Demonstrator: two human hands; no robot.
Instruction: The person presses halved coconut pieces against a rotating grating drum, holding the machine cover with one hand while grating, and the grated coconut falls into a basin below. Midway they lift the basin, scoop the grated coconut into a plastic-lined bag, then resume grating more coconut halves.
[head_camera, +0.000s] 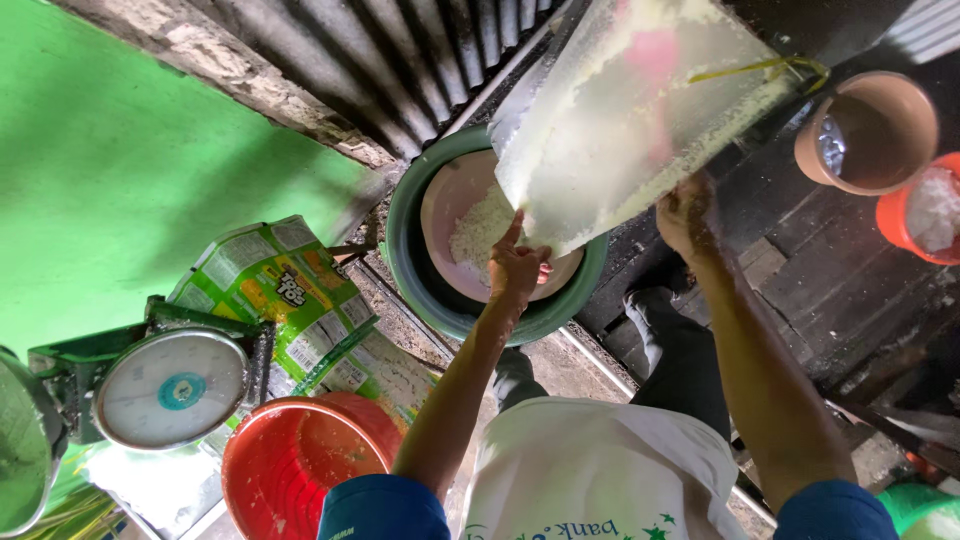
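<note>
blue sleeves and a white apron (600, 470) fill the foreground as a person tips a clear bag (620, 110) of white grain over a pink bowl (450, 200) set inside a green tub (405, 250). left hand (518, 268) pinches the bag's lower corner over the bowl, steering the spill; right hand (685, 212) is clamped on its edge, holding it tilted. grain heaps in the bowl. red bucket (300, 460) and dial scale (172, 388) sit close at left; a brown pot (880, 130) stands at right.
</note>
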